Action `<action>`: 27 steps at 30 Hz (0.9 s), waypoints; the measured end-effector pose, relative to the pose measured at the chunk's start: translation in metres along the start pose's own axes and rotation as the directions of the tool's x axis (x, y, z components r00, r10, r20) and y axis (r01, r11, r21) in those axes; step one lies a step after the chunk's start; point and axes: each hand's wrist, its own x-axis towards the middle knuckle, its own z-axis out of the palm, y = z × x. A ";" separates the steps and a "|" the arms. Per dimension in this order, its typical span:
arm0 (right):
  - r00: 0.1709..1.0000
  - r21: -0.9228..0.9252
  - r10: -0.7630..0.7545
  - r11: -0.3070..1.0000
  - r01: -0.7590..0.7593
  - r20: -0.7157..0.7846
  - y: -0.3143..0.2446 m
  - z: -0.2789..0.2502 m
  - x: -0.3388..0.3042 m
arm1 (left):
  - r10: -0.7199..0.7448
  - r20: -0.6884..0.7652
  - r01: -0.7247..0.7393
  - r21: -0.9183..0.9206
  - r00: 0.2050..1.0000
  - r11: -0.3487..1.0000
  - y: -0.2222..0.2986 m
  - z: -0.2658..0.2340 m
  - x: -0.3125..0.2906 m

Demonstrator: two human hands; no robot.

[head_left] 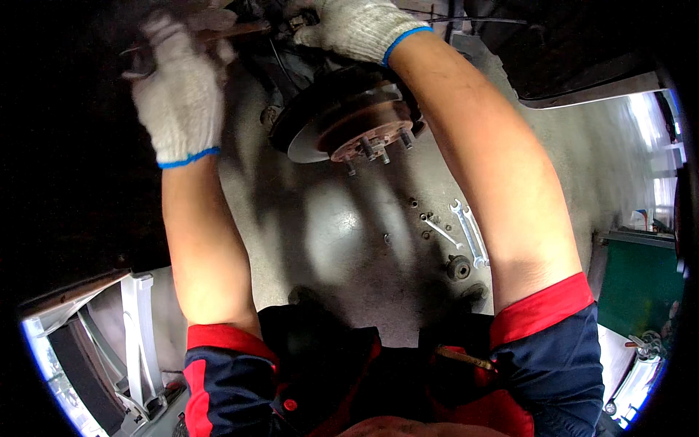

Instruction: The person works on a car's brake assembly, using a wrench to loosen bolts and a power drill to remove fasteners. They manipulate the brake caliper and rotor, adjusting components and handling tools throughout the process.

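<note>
Both hands are raised into the dark wheel well and wear white knitted gloves with blue cuffs. My left hand is at the upper left beside a rusty bar-like part; motion smears its fingers, so its grip is unclear. My right hand reaches in from the right at the top, its fingers curled round a small dark part whose kind is hidden in shadow. Below and between the hands hangs a brake disc with a rusty hub and several bare wheel studs.
On the grey floor below lie a small wrench, two longer wrenches, several nuts and a round dark bushing-like part. Dark body panel edges surround the opening. A green surface stands at the right, a grey metal frame at lower left.
</note>
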 end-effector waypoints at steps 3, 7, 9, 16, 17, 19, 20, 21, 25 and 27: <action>0.996 0.015 -0.059 0.998 0.060 -0.073 0.003 0.005 -0.007 | -0.377 -0.004 0.284 -0.651 0.926 0.704 0.016 0.025 -0.002; 0.992 0.017 -0.092 0.995 0.094 -0.083 0.013 0.010 -0.006 | -0.277 0.085 0.256 -0.698 0.957 0.669 0.017 0.036 -0.008; 0.995 0.026 -0.072 0.997 0.073 -0.062 0.006 0.003 -0.004 | 0.050 -0.063 -0.067 -0.313 0.997 0.947 -0.011 0.029 0.005; 0.999 0.102 0.042 0.994 -0.041 -0.013 0.005 0.000 -0.007 | -0.482 0.069 0.430 -0.575 0.873 0.696 0.082 0.035 0.064; 0.999 0.106 0.043 0.994 -0.041 -0.018 0.005 -0.001 -0.007 | -0.665 0.170 0.538 -0.743 0.727 0.398 0.098 0.033 0.067; 0.999 0.128 0.037 0.991 -0.037 0.003 0.004 -0.001 -0.005 | -0.431 0.331 0.541 -0.575 0.840 0.613 0.075 0.026 0.071; 0.999 0.132 0.037 0.991 -0.036 -0.002 0.002 -0.002 -0.005 | -0.310 0.425 0.504 -0.490 0.850 0.711 0.064 0.025 0.072; 1.000 0.140 0.017 0.990 -0.017 0.000 0.000 -0.003 -0.005 | -0.241 0.411 0.457 -0.581 0.879 0.674 0.055 0.028 0.074; 0.999 0.144 0.028 0.989 -0.025 -0.023 -0.001 -0.001 -0.006 | -0.066 0.481 0.484 -0.853 0.874 0.196 0.039 0.043 0.064; 0.999 0.163 0.000 0.987 0.008 -0.048 0.002 -0.003 -0.015 | -0.184 0.441 0.473 -0.854 0.879 0.215 0.032 0.052 0.054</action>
